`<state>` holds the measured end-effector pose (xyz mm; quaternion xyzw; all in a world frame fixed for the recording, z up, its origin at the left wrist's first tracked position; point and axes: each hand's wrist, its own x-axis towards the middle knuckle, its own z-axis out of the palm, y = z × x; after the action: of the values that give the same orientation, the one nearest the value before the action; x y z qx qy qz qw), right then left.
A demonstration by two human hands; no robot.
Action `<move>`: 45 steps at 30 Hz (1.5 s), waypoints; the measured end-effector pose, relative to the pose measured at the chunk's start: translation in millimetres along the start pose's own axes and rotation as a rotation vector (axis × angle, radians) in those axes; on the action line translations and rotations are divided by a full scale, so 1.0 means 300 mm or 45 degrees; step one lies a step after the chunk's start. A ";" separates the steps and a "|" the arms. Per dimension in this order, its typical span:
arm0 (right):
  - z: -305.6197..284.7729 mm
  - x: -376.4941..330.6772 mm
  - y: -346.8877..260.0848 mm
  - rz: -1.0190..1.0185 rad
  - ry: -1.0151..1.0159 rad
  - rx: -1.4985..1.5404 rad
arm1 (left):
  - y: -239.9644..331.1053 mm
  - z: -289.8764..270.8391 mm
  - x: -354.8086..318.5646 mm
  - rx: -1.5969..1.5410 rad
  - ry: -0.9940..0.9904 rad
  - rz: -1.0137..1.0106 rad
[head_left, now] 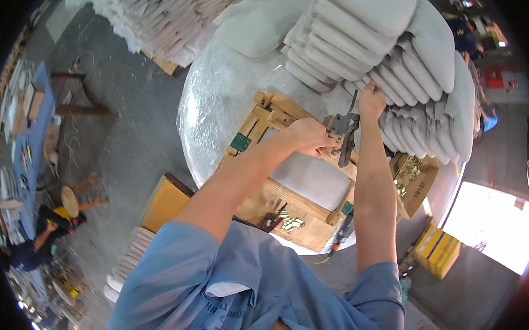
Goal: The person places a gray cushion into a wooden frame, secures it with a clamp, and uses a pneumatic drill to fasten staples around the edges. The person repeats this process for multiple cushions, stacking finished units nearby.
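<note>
A wooden frame jig lies on a round, plastic-wrapped base, and a pale grey panel sits inside it. My left hand is closed over the jig's far bar, its fingertips partly hidden. Right beside those fingers, a dark metal toggle clamp is fixed at the jig's corner, its thin lever pointing up and away. Just right of the lever, my right hand has its fingers curled; a small dark bit shows there, too little to name. Stacked pale grey seat-shaped pads rise beyond it.
A cardboard box of brass-coloured hardware stands right of the jig. Small brass pieces and a power tool lie at its near side. More pads are piled far left. A person sits at left.
</note>
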<state>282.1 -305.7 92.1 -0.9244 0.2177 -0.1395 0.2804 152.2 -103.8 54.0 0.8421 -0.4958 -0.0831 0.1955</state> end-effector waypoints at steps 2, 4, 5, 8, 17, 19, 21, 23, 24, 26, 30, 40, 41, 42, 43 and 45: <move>-0.003 -0.005 0.014 -0.029 0.050 0.068 | -0.009 -0.020 0.012 -0.051 -0.044 -0.018; -0.008 -0.001 0.018 -0.026 0.060 0.110 | -0.017 -0.031 0.015 -0.093 -0.062 -0.040; -0.010 0.007 0.021 -0.006 0.045 0.112 | -0.016 -0.031 0.015 -0.115 -0.060 -0.052; -0.005 -0.005 -0.018 0.032 -0.035 0.144 | -0.025 -0.017 0.009 -0.175 -0.060 -0.099; -0.016 0.007 -0.014 0.672 -0.527 0.718 | -0.023 -0.022 0.004 -0.308 0.011 -0.141; -0.037 0.001 -0.045 0.883 -0.644 0.787 | -0.022 -0.022 0.012 -0.283 -0.006 -0.142; -0.018 0.037 -0.012 0.883 -0.788 0.784 | -0.031 -0.019 0.029 -0.221 -0.038 -0.136; -0.023 0.063 0.022 0.899 -0.851 0.767 | -0.028 -0.005 0.043 -0.236 -0.013 -0.116; -0.015 0.064 0.027 0.900 -0.866 0.768 | -0.029 0.002 0.041 -0.245 -0.005 -0.117; 0.002 0.067 0.032 0.898 -0.896 0.771 | -0.035 0.008 0.045 -0.217 -0.031 -0.136; 0.051 0.065 0.076 0.891 -0.932 0.770 | -0.031 -0.007 0.032 -0.222 -0.059 -0.167; 0.096 0.060 0.172 0.529 -0.874 0.424 | 0.014 -0.101 0.024 -0.096 -0.156 -0.138; 0.057 0.081 0.191 0.387 -0.969 0.165 | 0.029 -0.073 0.009 -0.059 -0.053 -0.141; 0.012 0.079 0.217 0.302 -0.878 0.196 | 0.033 -0.062 0.008 -0.031 0.058 -0.142; -0.025 0.041 0.251 0.217 -0.809 0.213 | 0.056 -0.068 -0.009 -0.050 0.151 -0.212; -0.142 -0.085 0.323 0.079 -0.621 0.171 | 0.095 -0.007 -0.111 -0.002 0.446 -0.322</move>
<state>212.3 -385.3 66.8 -0.9029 0.1623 0.0822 0.3895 113.6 -86.8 66.0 0.8990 -0.3448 0.0403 0.2672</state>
